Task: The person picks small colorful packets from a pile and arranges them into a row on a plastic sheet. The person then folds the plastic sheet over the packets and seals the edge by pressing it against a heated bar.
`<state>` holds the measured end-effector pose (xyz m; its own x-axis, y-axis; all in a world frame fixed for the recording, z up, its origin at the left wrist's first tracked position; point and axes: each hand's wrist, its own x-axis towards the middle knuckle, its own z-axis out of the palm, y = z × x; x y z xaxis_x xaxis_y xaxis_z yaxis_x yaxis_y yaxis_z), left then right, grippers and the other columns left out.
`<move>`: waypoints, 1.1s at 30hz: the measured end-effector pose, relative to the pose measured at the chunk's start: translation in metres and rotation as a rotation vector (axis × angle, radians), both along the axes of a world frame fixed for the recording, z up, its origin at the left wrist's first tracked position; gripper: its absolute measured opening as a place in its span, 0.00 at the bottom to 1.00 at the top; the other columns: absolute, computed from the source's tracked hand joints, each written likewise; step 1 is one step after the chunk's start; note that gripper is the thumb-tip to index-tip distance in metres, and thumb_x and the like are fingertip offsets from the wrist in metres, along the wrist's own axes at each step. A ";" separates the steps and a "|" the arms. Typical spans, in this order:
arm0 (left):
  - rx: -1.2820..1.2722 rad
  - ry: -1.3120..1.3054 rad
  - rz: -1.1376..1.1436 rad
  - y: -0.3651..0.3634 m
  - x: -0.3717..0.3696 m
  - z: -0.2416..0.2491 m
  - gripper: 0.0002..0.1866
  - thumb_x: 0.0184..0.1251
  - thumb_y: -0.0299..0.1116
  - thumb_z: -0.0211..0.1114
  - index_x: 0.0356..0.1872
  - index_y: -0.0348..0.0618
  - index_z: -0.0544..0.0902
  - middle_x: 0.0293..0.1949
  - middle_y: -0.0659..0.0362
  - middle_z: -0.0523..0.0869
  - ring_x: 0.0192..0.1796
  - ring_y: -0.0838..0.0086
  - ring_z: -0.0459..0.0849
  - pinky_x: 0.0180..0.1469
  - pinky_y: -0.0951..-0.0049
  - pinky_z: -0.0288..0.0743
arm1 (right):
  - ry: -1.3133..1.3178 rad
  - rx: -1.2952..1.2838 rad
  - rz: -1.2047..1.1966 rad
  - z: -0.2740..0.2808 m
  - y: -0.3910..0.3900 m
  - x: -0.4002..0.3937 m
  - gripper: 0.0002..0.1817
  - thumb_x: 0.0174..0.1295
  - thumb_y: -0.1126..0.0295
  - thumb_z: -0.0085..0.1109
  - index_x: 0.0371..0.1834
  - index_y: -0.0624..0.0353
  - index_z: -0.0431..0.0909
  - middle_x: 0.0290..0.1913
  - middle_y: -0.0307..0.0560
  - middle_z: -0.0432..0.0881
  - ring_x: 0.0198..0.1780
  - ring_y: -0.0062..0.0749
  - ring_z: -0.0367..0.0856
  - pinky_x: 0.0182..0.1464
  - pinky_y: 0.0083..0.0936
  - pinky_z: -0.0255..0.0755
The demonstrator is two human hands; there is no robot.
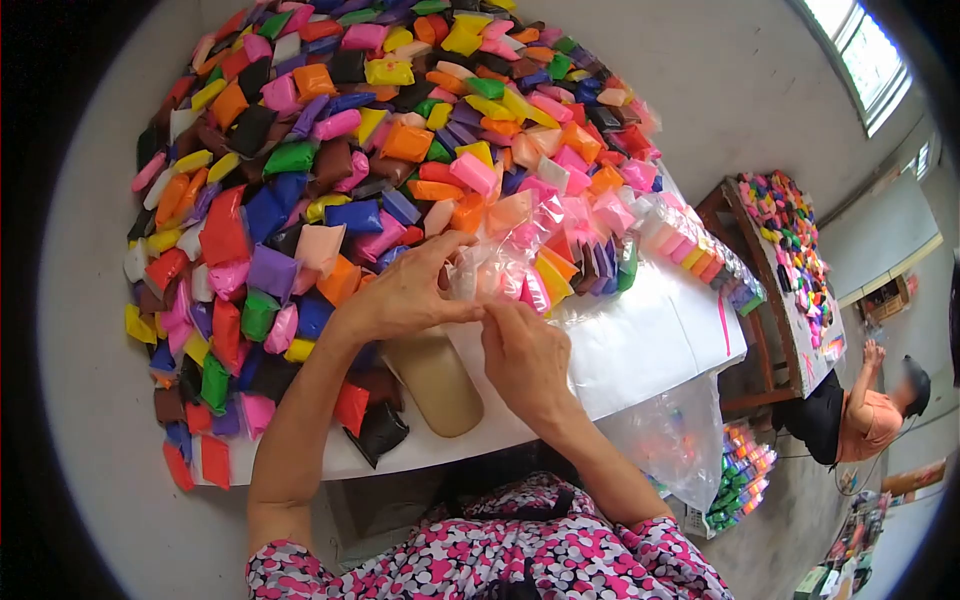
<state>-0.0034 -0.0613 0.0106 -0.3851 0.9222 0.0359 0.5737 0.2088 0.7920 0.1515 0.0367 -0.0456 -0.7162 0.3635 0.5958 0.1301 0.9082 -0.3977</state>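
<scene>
In the middle of the head view, my left hand (412,290) curls its thumb and fingers round the near end of a clear plastic bag (541,222). My right hand (528,362) pinches the bag's edge close to my left thumb. Pink and peach packets show through the film. Just beyond the bag stands a row of soft packets in yellow, brown, blue and green (628,262). Below my hands lies a tan, rounded flat object (436,388) on the white tabletop (640,350).
A big heap of coloured packets (290,155) covers the table's left and back. Filled clear bags (700,250) lie at right. A plastic sack (665,430) hangs by the near edge, beside packed bundles (740,475) below. Another person (865,425) sits near a second heaped table (785,250).
</scene>
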 end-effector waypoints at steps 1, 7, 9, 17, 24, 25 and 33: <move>-0.033 -0.032 0.018 0.000 0.002 0.003 0.46 0.47 0.46 0.79 0.66 0.34 0.68 0.59 0.44 0.77 0.55 0.58 0.81 0.61 0.62 0.74 | -0.007 0.006 -0.008 0.003 0.001 0.003 0.08 0.59 0.70 0.62 0.38 0.58 0.76 0.33 0.51 0.80 0.27 0.46 0.83 0.25 0.39 0.73; 0.116 0.425 -0.001 0.007 -0.004 -0.029 0.52 0.46 0.51 0.80 0.70 0.33 0.64 0.67 0.43 0.71 0.68 0.55 0.72 0.70 0.60 0.64 | 0.060 -0.012 -0.136 0.012 0.007 0.010 0.10 0.58 0.69 0.64 0.39 0.57 0.75 0.34 0.49 0.78 0.29 0.44 0.81 0.26 0.37 0.72; 0.130 0.368 -0.009 0.014 -0.004 -0.035 0.52 0.45 0.49 0.79 0.72 0.38 0.64 0.66 0.43 0.72 0.66 0.52 0.75 0.68 0.59 0.66 | 0.058 0.019 -0.150 0.017 0.012 0.013 0.13 0.57 0.67 0.67 0.41 0.57 0.74 0.36 0.49 0.77 0.30 0.44 0.81 0.26 0.36 0.72; -0.025 0.182 0.053 0.018 0.008 -0.023 0.51 0.41 0.47 0.77 0.71 0.48 0.65 0.57 0.47 0.82 0.56 0.50 0.82 0.59 0.58 0.73 | -0.086 -0.054 -0.229 0.011 0.024 0.025 0.20 0.55 0.63 0.70 0.44 0.60 0.72 0.34 0.50 0.79 0.30 0.48 0.82 0.30 0.38 0.74; 0.013 0.144 0.038 0.016 0.004 -0.025 0.49 0.40 0.47 0.79 0.69 0.47 0.68 0.55 0.49 0.82 0.55 0.53 0.82 0.58 0.60 0.74 | 0.006 -0.187 -0.234 0.001 0.027 0.001 0.17 0.58 0.63 0.67 0.40 0.62 0.71 0.32 0.56 0.83 0.28 0.54 0.83 0.31 0.43 0.75; 0.033 0.132 0.025 0.016 0.002 -0.026 0.49 0.40 0.47 0.79 0.68 0.46 0.69 0.55 0.49 0.83 0.55 0.54 0.82 0.58 0.60 0.74 | 0.001 -0.209 -0.237 0.001 0.028 -0.001 0.17 0.59 0.63 0.67 0.39 0.62 0.71 0.32 0.56 0.82 0.28 0.54 0.83 0.31 0.43 0.75; 0.045 0.038 0.023 0.017 -0.001 -0.026 0.42 0.41 0.43 0.83 0.59 0.40 0.74 0.48 0.56 0.79 0.51 0.68 0.79 0.56 0.69 0.73 | -0.117 -0.187 -0.266 0.002 0.020 0.003 0.24 0.59 0.56 0.68 0.42 0.63 0.68 0.31 0.60 0.82 0.30 0.55 0.84 0.33 0.44 0.77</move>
